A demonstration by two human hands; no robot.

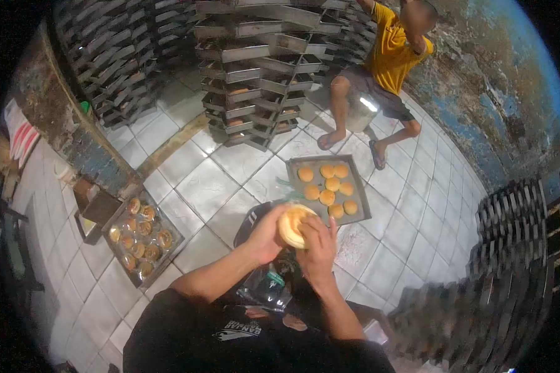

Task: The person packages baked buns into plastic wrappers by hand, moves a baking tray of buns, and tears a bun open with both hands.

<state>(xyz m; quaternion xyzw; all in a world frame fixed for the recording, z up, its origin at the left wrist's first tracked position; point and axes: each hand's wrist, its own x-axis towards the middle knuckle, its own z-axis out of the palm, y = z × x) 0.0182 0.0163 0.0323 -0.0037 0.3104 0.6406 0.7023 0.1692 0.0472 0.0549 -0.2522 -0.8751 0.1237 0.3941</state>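
Left hand (264, 239) curled around the left side of a bun (290, 229), palm and fingers against it; right hand (318, 248) partly closed, bent fingers on the bun's right side and face. Bun sits between both hands, over the lap, clear of the floor. Whether the right fingertips press into it: can't tell. Clear plastic (272, 287) with dark and green print lies on the lap, just below the hands. Ahead, slightly right: tray (315, 163) of loose golden buns on the tiles (208, 182). Off to the left: second tray (158, 263), packed buns under shiny film. Tall tray stack (249, 74) ahead, more stacked at far left and lower right. Co-worker in yellow shirt (393, 53) sits on a metal tin (361, 112) beyond the loose-bun tray, arms raised.
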